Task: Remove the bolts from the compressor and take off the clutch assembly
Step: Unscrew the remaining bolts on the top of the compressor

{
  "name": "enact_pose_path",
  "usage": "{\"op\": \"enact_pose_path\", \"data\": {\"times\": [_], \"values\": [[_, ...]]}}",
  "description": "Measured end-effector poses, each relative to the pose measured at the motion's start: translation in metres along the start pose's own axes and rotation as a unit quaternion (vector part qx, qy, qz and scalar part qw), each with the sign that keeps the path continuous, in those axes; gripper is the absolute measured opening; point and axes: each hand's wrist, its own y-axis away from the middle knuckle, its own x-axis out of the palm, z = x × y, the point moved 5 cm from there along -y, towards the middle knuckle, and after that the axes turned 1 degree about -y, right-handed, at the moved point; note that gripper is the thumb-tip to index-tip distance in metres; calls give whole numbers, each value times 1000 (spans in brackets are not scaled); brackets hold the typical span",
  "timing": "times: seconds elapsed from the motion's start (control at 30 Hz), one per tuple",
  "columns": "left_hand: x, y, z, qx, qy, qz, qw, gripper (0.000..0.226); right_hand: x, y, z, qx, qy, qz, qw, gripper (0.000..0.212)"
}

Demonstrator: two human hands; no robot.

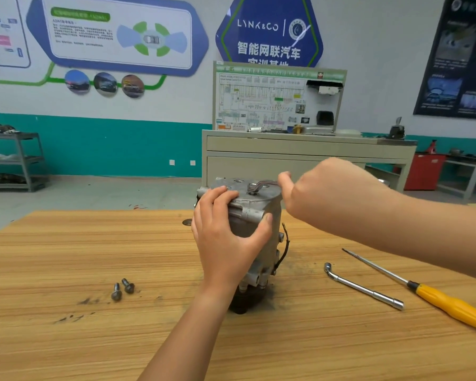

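A grey metal compressor [261, 204] stands on end on the wooden table [94, 257], its dark clutch end [241, 305] facing down. My left hand [226, 237] grips the compressor's upper body, fingers over the top edge and thumb on the right side. My right hand [327, 193] holds the handle of a bent wrench [259, 185] whose head sits on a bolt on the compressor's top face. Two removed bolts [123, 288] lie on the table to the left.
An L-shaped socket wrench [363, 288] and a yellow-handled screwdriver [434, 294] lie on the table to the right. Dark grease smears mark the wood near the bolts. A beige training bench [308, 149] stands behind, grey shelves [14, 160] at far left.
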Motion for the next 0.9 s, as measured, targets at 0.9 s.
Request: {"op": "enact_pose_path", "data": {"times": [0.9], "values": [[-1,-2,1,6,-21,-6,1000,60,31,-47,-78,193,-463,-230,834,23]]}}
